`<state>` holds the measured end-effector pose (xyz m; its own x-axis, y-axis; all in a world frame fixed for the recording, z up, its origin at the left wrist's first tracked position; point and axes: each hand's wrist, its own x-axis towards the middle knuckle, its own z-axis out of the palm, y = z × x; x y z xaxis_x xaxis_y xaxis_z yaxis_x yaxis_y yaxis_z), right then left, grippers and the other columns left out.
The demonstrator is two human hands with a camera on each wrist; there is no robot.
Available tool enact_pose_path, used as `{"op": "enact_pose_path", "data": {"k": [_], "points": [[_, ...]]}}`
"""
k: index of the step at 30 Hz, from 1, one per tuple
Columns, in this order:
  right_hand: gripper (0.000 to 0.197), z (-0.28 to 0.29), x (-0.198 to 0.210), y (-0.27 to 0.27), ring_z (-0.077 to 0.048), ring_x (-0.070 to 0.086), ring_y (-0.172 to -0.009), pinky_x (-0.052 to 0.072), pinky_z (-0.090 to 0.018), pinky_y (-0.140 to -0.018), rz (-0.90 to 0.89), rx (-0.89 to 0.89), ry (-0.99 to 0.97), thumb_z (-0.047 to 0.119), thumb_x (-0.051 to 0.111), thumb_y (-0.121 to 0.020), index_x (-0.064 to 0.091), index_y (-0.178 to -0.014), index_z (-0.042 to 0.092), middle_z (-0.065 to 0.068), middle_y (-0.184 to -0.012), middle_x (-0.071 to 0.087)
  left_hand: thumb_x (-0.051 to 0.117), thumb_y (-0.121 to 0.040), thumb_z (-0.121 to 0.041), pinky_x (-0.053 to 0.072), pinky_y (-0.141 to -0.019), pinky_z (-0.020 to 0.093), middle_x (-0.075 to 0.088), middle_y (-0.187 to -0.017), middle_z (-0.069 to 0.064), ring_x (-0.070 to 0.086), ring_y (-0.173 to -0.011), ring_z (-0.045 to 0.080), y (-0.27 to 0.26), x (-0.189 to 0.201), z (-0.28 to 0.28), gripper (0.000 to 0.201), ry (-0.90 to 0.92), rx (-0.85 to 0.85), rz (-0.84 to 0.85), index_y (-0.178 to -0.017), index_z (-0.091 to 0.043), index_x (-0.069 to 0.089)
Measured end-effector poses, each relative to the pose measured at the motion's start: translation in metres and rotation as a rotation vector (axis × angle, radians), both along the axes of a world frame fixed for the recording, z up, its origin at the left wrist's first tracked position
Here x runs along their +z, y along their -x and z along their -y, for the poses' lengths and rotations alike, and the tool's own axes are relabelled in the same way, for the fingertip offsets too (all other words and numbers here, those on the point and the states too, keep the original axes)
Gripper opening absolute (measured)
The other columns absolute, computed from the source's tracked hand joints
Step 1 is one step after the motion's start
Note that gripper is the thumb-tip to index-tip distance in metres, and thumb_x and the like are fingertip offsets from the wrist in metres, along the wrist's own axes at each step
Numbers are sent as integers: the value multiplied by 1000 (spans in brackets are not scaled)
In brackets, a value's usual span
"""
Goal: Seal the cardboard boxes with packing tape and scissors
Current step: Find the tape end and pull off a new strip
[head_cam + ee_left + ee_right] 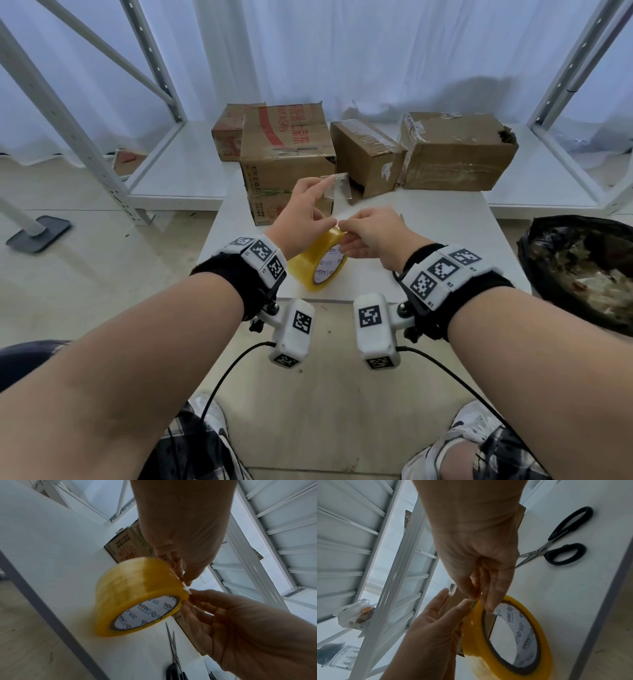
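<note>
A yellow packing tape roll [317,265] is tilted on edge over the white table's [445,240] front. My left hand [308,209] steadies it, thumb on its outer face [137,582], upper fingers straight. A clear tape scrap [338,186] sticks to that hand's index fingertip. My right hand [370,233] pinches the tape's loose end at the roll's rim [476,599], with one finger reaching over the core. Black-handled scissors [559,538] lie on the table beside the roll; the head view hides them. Several cardboard boxes stand behind, the biggest [287,144] nearest my hands.
A small box [366,157] and a dented wide box [455,150] stand at the table's back right. A black rubbish bag [579,267] sits to the right of the table. White shelving frames [68,130] flank both sides.
</note>
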<state>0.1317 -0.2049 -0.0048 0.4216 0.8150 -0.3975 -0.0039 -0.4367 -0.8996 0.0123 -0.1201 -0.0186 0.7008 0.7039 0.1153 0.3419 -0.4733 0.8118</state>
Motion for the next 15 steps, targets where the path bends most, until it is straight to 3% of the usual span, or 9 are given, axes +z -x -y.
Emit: {"op": "enact_pose_path", "data": {"k": [4, 7, 10, 12, 15], "points": [[6, -7, 0, 3, -21, 68, -55, 59, -27, -55, 7, -44, 29, 6, 60, -91, 59, -92, 0, -20, -76, 66, 65, -88, -5, 54, -85, 22, 29, -139, -2, 64, -78, 16, 1, 3, 0, 71, -52, 34, -55, -148, -21, 31], [13, -18, -3, 3, -28, 71, -75, 60, -38, -75, 209, -43, 16, 6, 63, -85, 65, -88, -6, -24, -86, 70, 65, -88, -6, 53, -86, 22, 27, -142, -4, 64, -79, 16, 2, 3, 0, 73, -90, 78, -87, -149, -22, 29], [15, -24, -1, 4, -26, 66, -73, 59, -38, -72, 380, -42, -39, 11, 64, -84, 66, -80, -4, -16, -75, 66, 66, -87, -6, 54, -85, 26, 26, -142, -3, 63, -80, 17, 2, 3, 0, 73, -91, 99, -59, -149, -22, 30], [14, -27, -2, 2, -26, 68, -79, 59, -42, -76, 392, -51, -82, 12, 66, -84, 68, -80, -2, -16, -78, 67, 67, -87, -6, 57, -76, 27, 28, -141, -3, 62, -82, 16, 3, 4, -1, 73, -79, 99, -27, -149, -21, 31], [10, -29, -3, -1, -22, 71, -78, 61, -35, -74, 267, -93, -88, 9, 66, -85, 68, -82, -1, -19, -87, 69, 66, -87, -6, 58, -59, 25, 27, -141, -3, 63, -86, 15, 5, 4, -4, 72, -62, 95, -15, -149, -21, 31]]}}
